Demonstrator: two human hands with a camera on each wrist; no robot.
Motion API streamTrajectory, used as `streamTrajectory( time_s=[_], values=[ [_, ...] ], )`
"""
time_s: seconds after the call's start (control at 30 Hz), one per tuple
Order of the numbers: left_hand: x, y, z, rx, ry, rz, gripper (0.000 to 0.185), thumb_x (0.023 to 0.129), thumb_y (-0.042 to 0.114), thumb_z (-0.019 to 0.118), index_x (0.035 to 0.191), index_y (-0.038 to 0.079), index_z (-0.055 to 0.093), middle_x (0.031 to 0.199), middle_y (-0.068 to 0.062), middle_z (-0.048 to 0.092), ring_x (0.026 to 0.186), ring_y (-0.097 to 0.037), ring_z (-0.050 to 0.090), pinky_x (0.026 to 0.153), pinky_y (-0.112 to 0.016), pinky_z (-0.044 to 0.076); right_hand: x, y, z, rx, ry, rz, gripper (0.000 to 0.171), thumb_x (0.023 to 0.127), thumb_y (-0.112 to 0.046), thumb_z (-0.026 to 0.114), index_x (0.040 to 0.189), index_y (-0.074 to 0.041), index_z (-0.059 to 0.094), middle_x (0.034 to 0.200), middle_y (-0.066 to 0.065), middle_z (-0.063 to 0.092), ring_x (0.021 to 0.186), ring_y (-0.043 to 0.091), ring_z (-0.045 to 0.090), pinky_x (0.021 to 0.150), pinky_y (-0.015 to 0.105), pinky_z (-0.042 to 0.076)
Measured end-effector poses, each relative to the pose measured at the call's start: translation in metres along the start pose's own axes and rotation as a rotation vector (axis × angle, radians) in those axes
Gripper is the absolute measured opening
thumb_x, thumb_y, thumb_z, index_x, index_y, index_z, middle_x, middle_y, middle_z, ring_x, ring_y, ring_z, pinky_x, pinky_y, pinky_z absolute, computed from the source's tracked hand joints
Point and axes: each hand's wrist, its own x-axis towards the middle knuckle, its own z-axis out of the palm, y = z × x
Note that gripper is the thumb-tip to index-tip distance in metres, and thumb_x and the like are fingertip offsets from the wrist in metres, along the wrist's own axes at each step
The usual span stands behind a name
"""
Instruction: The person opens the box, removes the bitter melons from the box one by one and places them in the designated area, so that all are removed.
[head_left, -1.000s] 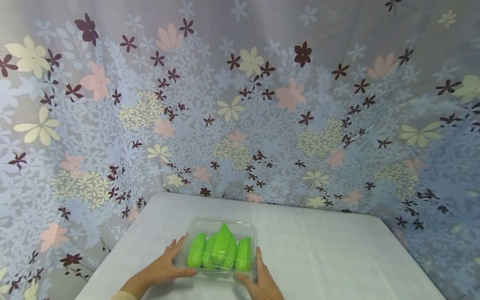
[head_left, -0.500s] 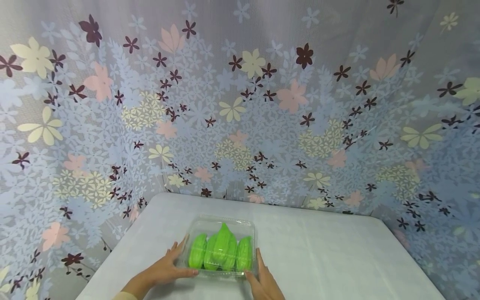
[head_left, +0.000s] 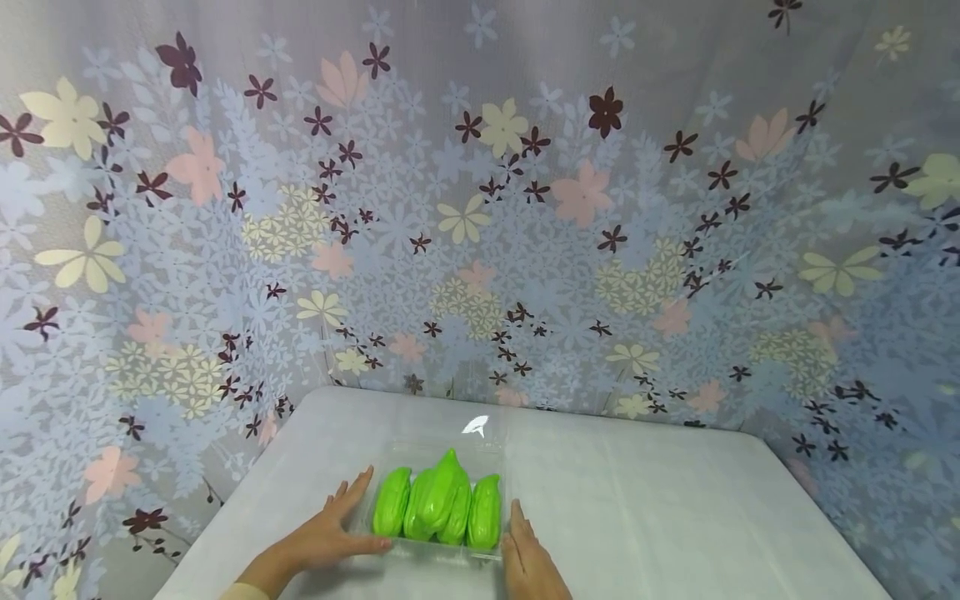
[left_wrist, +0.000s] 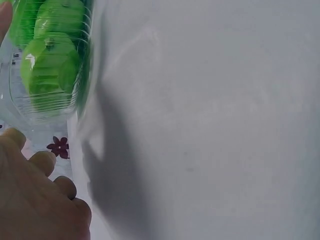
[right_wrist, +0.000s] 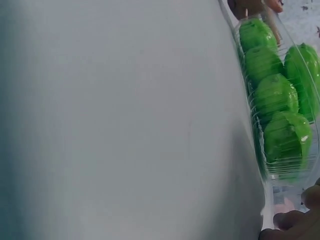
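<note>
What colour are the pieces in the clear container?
All the visible pieces are bright green; the head view shows them best.

Container (left_wrist: 22, 107), clear ribbed plastic: holds glossy green pieces (left_wrist: 51, 65). Below the container: left hand (left_wrist: 37, 195), fingers (left_wrist: 44, 162) near its end; also a dark-red flower (left_wrist: 59, 147) on pale backdrop (left_wrist: 36, 144). Right of the container: white bench (left_wrist: 215, 100), bearing a grey shadow (left_wrist: 120, 165).

"What's in that clear plastic box (head_left: 422, 547)?"
"Glossy green pod-shaped pieces (head_left: 442, 500): four side by side, a fifth lying on top, its pointed tip toward the far side."
"And the box?"
"On the white table (head_left: 660, 500)."
</note>
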Motion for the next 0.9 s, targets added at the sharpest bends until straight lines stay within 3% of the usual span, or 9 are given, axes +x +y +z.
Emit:
streamTrajectory(
  time_s=[0.13, 0.27, 0.47, 0.7, 0.9],
  values=[
    [0.000, -0.003, 0.001, 0.002, 0.006, 0.006, 0.115, 0.080, 0.048, 0.083, 0.163, 0.015, 0.012, 0.164, -0.022, 0.016, 0.147, -0.050, -0.003, 0.111, -0.074, -0.001, 0.000, -0.001, -0.001, -0.006, 0.014, -0.017, 0.058, 0.109, -0.019, 0.039, 0.151, 0.016, 0.023, 0.154, 0.036, 0.029, 0.139, 0.052, 0.032, 0.114, 0.064, 0.025],
    [0.001, -0.004, 0.002, 0.007, 0.013, 0.001, 0.115, 0.080, 0.048, 0.084, 0.163, 0.015, 0.012, 0.164, -0.024, 0.016, 0.147, -0.052, -0.003, 0.109, -0.076, 0.001, -0.001, -0.002, -0.003, -0.008, 0.054, 0.044, 0.066, 0.108, -0.034, 0.043, 0.154, 0.011, 0.025, 0.151, 0.036, 0.036, 0.136, 0.053, 0.038, 0.111, 0.065, 0.030],
    [0.001, -0.002, -0.001, 0.004, 0.016, 0.008, 0.115, 0.079, 0.047, 0.084, 0.163, 0.015, 0.012, 0.164, -0.023, 0.013, 0.146, -0.052, -0.001, 0.109, -0.077, 0.002, 0.002, -0.004, -0.009, -0.007, 0.107, 0.046, 0.078, 0.104, -0.050, 0.047, 0.156, 0.005, 0.026, 0.152, 0.032, 0.037, 0.136, 0.051, 0.040, 0.110, 0.065, 0.033],
    [0.002, 0.000, -0.002, -0.031, 0.022, 0.036, 0.112, 0.080, 0.043, 0.085, 0.163, 0.014, 0.015, 0.164, -0.025, 0.013, 0.147, -0.051, -0.002, 0.110, -0.074, -0.001, 0.006, -0.009, -0.013, 0.024, 0.119, 0.054, 0.086, 0.098, -0.054, 0.059, 0.156, 0.002, 0.030, 0.148, 0.031, 0.043, 0.128, 0.050, 0.049, 0.099, 0.069, 0.043],
    [0.002, -0.002, 0.000, -0.044, 0.017, 0.050, 0.112, 0.080, 0.041, 0.085, 0.163, 0.013, 0.016, 0.163, -0.026, 0.013, 0.147, -0.050, -0.003, 0.112, -0.072, -0.003, 0.008, -0.017, -0.015, 0.075, 0.110, 0.087, 0.088, 0.095, -0.055, 0.064, 0.156, -0.002, 0.032, 0.150, 0.029, 0.043, 0.131, 0.048, 0.048, 0.101, 0.066, 0.044]
  ],
)
